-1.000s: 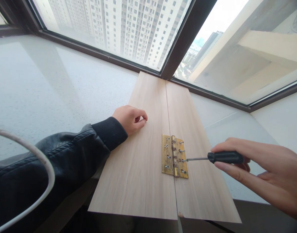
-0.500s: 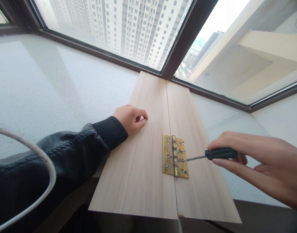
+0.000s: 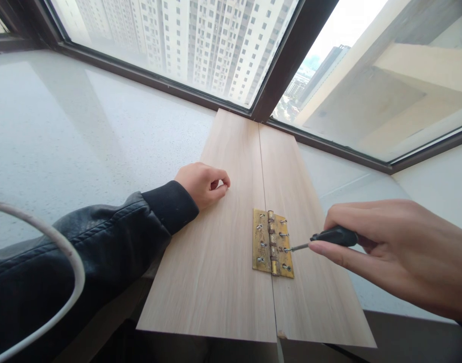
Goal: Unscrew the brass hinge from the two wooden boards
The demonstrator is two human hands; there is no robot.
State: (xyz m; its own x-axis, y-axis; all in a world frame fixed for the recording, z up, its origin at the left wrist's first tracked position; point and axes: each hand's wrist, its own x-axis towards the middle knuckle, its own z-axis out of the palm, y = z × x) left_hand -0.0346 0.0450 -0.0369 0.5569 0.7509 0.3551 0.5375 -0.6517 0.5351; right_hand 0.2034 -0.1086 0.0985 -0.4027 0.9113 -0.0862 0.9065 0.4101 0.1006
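Observation:
Two light wooden boards [image 3: 215, 262] lie side by side on a white sill, joined by a brass hinge [image 3: 272, 243] with several raised screws. My right hand [image 3: 385, 247] is closed around a black-handled screwdriver [image 3: 331, 236], whose tip sits on a screw in the hinge's right leaf. My left hand [image 3: 201, 183], in a black leather sleeve, rests as a loose fist on the left board, fingers curled with nothing visible in them.
The white speckled sill [image 3: 83, 136] spreads out to the left. A dark window frame [image 3: 276, 65] runs along the boards' far end. A white cable [image 3: 64, 252] curves across the lower left. The boards overhang the sill's front edge.
My right hand has slid forward along the screwdriver toward the hinge, covering more of the handle. The tip stays on the same screw. My left hand has not moved.

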